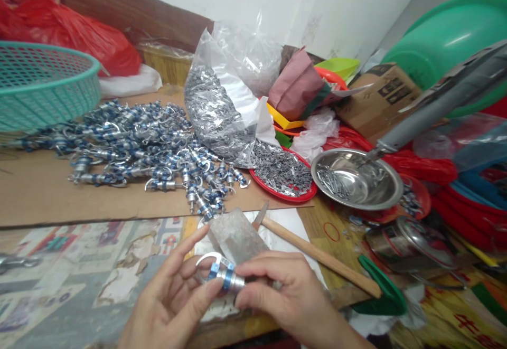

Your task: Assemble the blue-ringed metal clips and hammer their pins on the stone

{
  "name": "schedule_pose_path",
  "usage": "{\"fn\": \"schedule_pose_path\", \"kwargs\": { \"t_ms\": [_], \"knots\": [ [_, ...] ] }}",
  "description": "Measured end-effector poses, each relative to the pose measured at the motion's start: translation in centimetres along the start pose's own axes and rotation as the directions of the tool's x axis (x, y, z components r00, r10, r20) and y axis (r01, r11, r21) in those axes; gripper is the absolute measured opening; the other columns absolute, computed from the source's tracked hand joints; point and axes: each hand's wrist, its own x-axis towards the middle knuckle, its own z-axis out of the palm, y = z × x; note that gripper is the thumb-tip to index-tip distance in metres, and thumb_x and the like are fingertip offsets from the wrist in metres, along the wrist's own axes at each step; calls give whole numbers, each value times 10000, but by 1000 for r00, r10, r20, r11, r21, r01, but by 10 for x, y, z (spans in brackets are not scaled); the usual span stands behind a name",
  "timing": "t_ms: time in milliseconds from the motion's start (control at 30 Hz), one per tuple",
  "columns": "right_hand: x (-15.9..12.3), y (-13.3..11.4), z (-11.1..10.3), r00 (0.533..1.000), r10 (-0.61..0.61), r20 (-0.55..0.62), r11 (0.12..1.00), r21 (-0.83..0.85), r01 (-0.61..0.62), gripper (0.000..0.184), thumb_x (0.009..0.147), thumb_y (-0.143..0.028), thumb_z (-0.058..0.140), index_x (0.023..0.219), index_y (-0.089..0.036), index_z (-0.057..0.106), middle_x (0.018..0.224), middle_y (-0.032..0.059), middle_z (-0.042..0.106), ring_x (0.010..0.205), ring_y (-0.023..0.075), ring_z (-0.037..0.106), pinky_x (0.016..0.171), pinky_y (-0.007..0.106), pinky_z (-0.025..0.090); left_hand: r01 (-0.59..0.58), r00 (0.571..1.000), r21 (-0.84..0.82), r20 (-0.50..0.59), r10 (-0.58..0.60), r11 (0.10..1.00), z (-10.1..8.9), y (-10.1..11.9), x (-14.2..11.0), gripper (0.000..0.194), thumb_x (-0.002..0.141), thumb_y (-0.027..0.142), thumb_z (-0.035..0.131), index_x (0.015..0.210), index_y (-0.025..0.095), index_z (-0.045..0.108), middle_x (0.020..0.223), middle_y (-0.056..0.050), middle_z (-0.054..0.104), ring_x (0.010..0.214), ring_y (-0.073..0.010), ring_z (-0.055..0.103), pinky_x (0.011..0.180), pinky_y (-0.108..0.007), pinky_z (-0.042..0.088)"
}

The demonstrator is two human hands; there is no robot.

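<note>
At the front edge of the table, both my hands hold a small blue-and-silver metal fitting with a curved hook. My left hand pinches its hooked end with the thumb, the index finger stretched up past it. My right hand grips the silver cylindrical end between thumb and fingers. Just behind the fitting lies a grey metal block. To its right, a hammer rests with its wooden handle slanting toward the front right. A large heap of similar fittings covers the cardboard at the left.
A red plate of small metal pieces stands beside a steel bowl holding pins. Over the bowl reaches a grey tool. Behind are a plastic bag of metal pieces and a cardboard box. A turquoise basket stands left.
</note>
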Motion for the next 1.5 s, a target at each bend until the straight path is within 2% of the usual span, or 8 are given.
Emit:
{"fn": "schedule_pose_path", "kwargs": {
  "t_ms": [100, 367, 567, 700, 867, 1033, 1200, 1500],
  "knots": [
    [35, 19, -40, 983, -11, -182, 830, -549, -92, 172, 852, -283, 572, 879, -229, 733, 895, 31, 730, 793, 157, 675, 713, 244, 531, 45, 996, -15, 72, -44, 999, -2, -1, 5, 740, 596, 380, 810, 1240, 278, 460, 772, 40, 703, 788, -152, 687, 713, -163, 544],
    [107, 88, -89, 973, 132, -188, 586, -777, -229, 141, 889, -279, 562, 943, -172, 638, 998, 51, 654, 902, 173, 623, 821, 372, 496, 118, 934, 9, 338, -114, 993, -9, 1, 21, 725, 733, 260, 717, 1328, 249, 302, 835, -7, 672, 780, -169, 651, 681, -246, 543],
    [105, 74, -92, 985, -2, -173, 673, -729, -127, 141, 864, -96, 519, 904, -132, 649, 970, 107, 656, 958, 211, 609, 864, 378, 465, 153, 915, -37, 384, -127, 988, -12, 0, 29, 759, 738, 195, 709, 1339, 274, 251, 825, -4, 631, 749, -167, 625, 669, -293, 535],
    [68, 43, -59, 987, -146, -64, 799, -596, 79, 191, 884, -146, 478, 931, -198, 655, 928, 30, 707, 856, 150, 659, 771, 274, 521, 172, 923, -49, 358, -143, 984, -12, -1, 32, 814, 691, 200, 744, 1339, 270, 257, 782, 3, 628, 710, -161, 608, 646, -301, 527],
    [23, 14, -6, 788, -598, 148, 758, -216, 616, 276, 843, -14, 432, 970, -145, 639, 930, 77, 717, 898, 169, 648, 804, 311, 497, 164, 919, -33, 368, -140, 986, -13, -2, 32, 819, 693, 227, 741, 1343, 284, 245, 781, 5, 633, 727, -170, 609, 660, -313, 515],
    [21, -1, -13, 899, -375, 226, 868, -256, 426, 107, 847, -99, 538, 835, -118, 643, 742, 69, 659, 712, 177, 585, 677, 302, 445, 177, 919, -21, 361, -158, 984, -12, 0, 32, 813, 685, 231, 745, 1329, 273, 250, 773, 19, 606, 748, -173, 594, 655, -309, 515],
    [31, -10, -21, 913, -202, 353, 913, -268, 306, 77, 817, -141, 625, 761, -116, 672, 706, 46, 639, 723, 166, 561, 674, 274, 408, 175, 920, -24, 360, -155, 984, -10, -1, 32, 815, 690, 242, 741, 1333, 278, 241, 776, 16, 614, 744, -171, 590, 640, -291, 503],
    [29, 0, 11, 964, -235, 125, 948, -192, 256, 124, 807, -146, 614, 814, -163, 737, 659, 29, 617, 651, 148, 558, 619, 271, 398, 164, 917, 19, 366, -159, 986, -12, 2, 30, 778, 714, 229, 719, 1323, 298, 239, 797, 18, 615, 742, -164, 582, 671, -296, 492]
  ]
}}
